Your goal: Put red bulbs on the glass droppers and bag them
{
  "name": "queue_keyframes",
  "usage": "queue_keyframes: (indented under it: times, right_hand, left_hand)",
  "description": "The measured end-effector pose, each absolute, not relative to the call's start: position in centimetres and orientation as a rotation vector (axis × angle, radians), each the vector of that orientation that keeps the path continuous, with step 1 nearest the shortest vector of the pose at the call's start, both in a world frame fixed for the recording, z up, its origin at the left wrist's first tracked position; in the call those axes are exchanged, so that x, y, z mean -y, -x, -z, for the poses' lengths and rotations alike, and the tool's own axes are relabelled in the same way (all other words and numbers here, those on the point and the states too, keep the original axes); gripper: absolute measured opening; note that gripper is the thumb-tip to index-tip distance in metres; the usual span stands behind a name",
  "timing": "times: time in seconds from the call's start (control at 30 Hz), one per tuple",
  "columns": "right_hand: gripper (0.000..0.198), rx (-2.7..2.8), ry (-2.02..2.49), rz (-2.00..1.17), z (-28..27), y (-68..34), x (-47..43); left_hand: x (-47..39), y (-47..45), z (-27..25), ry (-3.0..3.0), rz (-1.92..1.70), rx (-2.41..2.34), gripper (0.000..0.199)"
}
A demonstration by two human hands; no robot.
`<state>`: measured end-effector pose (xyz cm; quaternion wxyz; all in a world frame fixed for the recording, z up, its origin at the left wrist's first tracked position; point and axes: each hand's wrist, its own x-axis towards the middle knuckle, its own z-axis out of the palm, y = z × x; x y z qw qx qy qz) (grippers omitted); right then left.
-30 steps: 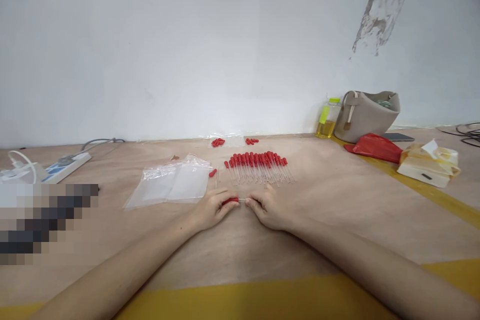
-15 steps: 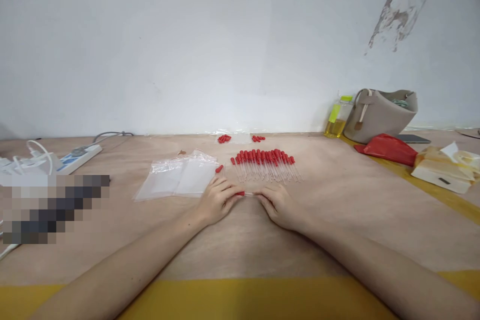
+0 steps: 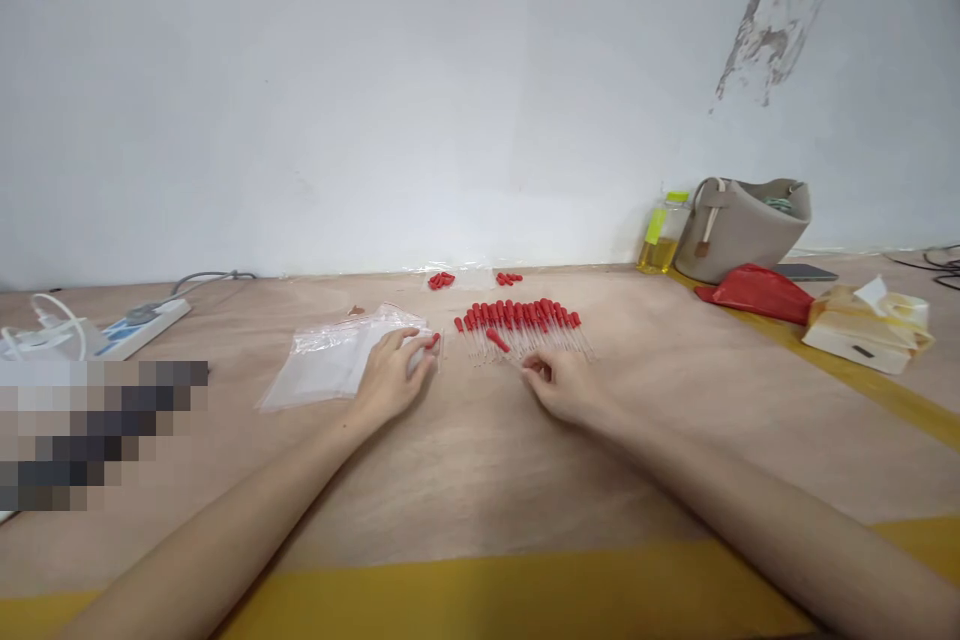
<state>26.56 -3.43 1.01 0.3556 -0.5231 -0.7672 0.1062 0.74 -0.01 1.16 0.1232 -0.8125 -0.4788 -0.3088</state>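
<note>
My left hand point(image 3: 391, 377) reaches over the right edge of the clear plastic bags point(image 3: 326, 365). Its thumb and fingertips close on a loose red rubber dropper bulb point(image 3: 433, 341), partly hidden by the fingers. Beside that bulb lies a thin clear tube point(image 3: 442, 352). In my right hand point(image 3: 559, 384) is a dropper point(image 3: 498, 340), pinched by its clear tube, with the red bulb end pointing up and left. Just behind it is a row of assembled droppers point(image 3: 525, 316), red bulbs toward the wall and tubes toward me.
Small piles of loose red bulbs point(image 3: 441, 281) lie by the wall. On the right stand a bottle of yellow liquid point(image 3: 663, 235), a grey bag point(image 3: 742, 230), a red pouch point(image 3: 757, 292) and a tissue pack point(image 3: 862, 330). A power strip point(image 3: 142, 328) lies left.
My hands have moved apart. The left let go of the red bulb end and moved left to the loose bulb. My right hand keeps the dropper, now angled toward the row.
</note>
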Motion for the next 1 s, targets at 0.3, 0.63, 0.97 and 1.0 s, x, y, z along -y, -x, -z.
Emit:
queue_keyframes:
  times: [0.3,0.63,0.97,1.0]
  right_hand:
    - [0.023,1.729,1.630,-0.386,-2.9,-21.9,-2.6]
    - [0.031,1.768,1.912,-0.152,-2.1,-17.0,-4.2]
    - [0.033,1.853,1.913,-0.124,-1.9,-16.9,-3.8]
    - [0.031,1.868,1.884,-0.093,-1.9,-16.7,-3.7]
  left_hand:
    - [-2.8,0.4,0.4,2.511,0.587,1.525,0.036]
    - [-2.2,0.3,0.4,2.511,0.730,1.496,0.032]
    - [-1.4,-0.2,0.0,2.382,1.184,1.466,0.015]
    - [-1.4,-0.1,0.0,2.381,1.201,1.472,0.013]
